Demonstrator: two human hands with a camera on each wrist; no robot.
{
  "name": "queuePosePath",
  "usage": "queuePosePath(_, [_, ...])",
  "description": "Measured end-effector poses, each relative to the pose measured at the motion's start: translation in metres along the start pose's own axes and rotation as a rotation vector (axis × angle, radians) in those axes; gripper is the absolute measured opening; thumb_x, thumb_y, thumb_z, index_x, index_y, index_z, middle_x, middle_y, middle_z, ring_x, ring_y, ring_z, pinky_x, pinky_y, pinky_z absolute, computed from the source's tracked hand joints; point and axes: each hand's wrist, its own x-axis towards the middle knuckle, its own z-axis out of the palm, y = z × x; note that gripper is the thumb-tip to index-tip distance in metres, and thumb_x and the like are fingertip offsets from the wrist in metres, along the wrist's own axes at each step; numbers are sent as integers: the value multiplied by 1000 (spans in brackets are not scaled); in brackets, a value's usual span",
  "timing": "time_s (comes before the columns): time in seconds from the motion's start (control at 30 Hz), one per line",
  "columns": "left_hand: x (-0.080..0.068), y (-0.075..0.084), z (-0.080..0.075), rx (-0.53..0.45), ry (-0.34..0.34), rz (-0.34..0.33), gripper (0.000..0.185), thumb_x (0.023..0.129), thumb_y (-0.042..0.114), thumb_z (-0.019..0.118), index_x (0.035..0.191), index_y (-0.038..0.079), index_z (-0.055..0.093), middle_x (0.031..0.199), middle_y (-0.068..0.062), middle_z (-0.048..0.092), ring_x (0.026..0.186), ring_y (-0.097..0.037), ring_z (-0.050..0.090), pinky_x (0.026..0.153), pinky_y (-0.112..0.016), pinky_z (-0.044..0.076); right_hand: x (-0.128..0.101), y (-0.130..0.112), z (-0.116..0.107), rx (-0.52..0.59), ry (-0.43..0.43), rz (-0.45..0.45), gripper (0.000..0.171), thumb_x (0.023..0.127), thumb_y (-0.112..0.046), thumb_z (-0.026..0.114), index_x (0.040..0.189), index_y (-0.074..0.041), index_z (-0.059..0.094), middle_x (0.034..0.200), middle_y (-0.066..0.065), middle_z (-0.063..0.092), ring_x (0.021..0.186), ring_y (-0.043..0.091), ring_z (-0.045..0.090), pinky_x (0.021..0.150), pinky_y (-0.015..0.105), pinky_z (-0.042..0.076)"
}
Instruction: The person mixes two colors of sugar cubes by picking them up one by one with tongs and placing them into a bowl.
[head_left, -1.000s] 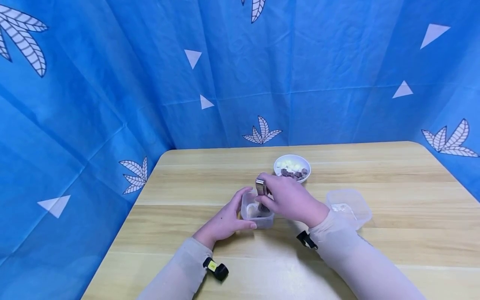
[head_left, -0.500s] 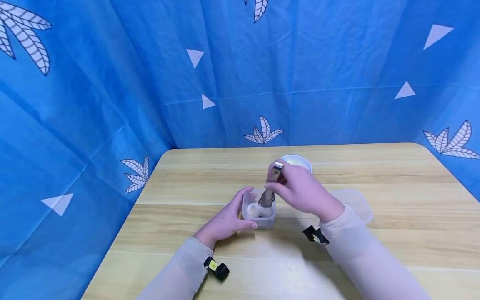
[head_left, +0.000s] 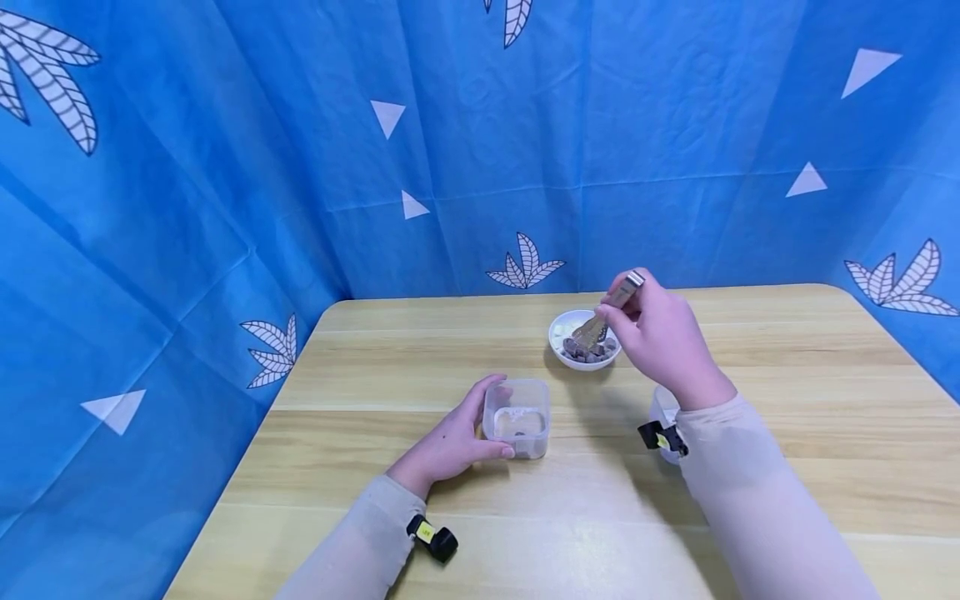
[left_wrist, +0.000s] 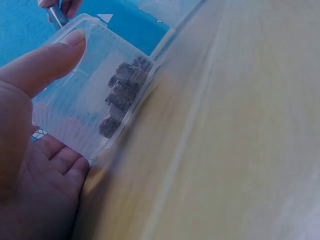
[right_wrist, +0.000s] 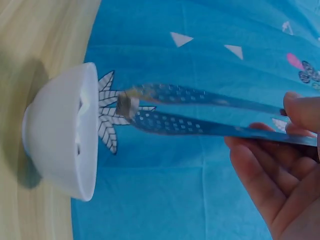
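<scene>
Tongs [head_left: 611, 310] pinched in my right hand [head_left: 660, 337] dip into the white bowl [head_left: 583, 337], closing on 1 brown piece; my left hand [head_left: 450, 442] grips the clear container [head_left: 516, 418]. Next, I judge, lift and carry it there.

Two hands are at work: the left hand [head_left: 450, 442] and the right hand [head_left: 660, 337]. One pair of tongs [head_left: 611, 308] is in use. One white bowl [head_left: 583, 337] stands on the single table [head_left: 787, 467]. Two clear tubs sit there, one tub [head_left: 516, 417] by the left hand and a second tub [head_left: 660, 408] mostly hidden behind the right wrist. Inside the near tub lie perhaps four dark cubes [left_wrist: 122, 95], though the blur makes that count unsure. The tongs' tips pinch one small piece [right_wrist: 124, 105].
</scene>
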Motion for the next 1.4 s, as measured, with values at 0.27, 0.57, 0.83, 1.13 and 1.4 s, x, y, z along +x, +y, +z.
queuePosePath(0.27, [0, -3, 0, -3, 0, 6, 104, 82, 25, 87, 160, 33, 19, 158, 7, 36, 144, -15, 34, 120, -43, 21, 2, 7, 4, -26, 37, 14, 19, 97, -19, 69, 108, -8, 57, 92, 7, 70, 77, 21, 64, 66, 39, 52])
queuePosePath(0.57, [2, -6, 0, -22, -6, 20, 104, 82, 24, 87, 160, 30, 20, 157, 5, 38, 144, -18, 35, 120, -45, 23, -2, -10, 2, 84, 8, -48, 21, 96, -17, 72, 108, -8, 58, 95, 3, 70, 78, 15, 66, 68, 30, 56])
queuePosePath(0.83, [1, -5, 0, -35, -21, 29, 103, 83, 24, 86, 161, 30, 18, 157, 3, 38, 139, -19, 44, 119, -46, 26, -15, -44, 20, 233, -232, -199, 16, 94, -16, 73, 104, -14, 60, 91, -4, 66, 74, 9, 64, 63, 27, 56])
queuePosePath(1.13, [1, -4, -1, 25, -5, 23, 105, 81, 33, 86, 161, 32, 18, 157, 1, 39, 139, -20, 43, 118, -49, 27, -27, -52, 50, 179, -404, -164, 21, 95, -23, 73, 101, -14, 55, 75, -7, 58, 62, 10, 55, 55, 29, 50])
queuePosePath(1.4, [0, -3, -1, 35, -6, 17, 104, 81, 35, 86, 161, 34, 18, 157, 1, 39, 137, -21, 45, 117, -51, 28, -32, -51, 68, 135, -442, -151, 20, 97, -26, 70, 99, -14, 54, 70, -6, 53, 58, 8, 49, 50, 28, 45])
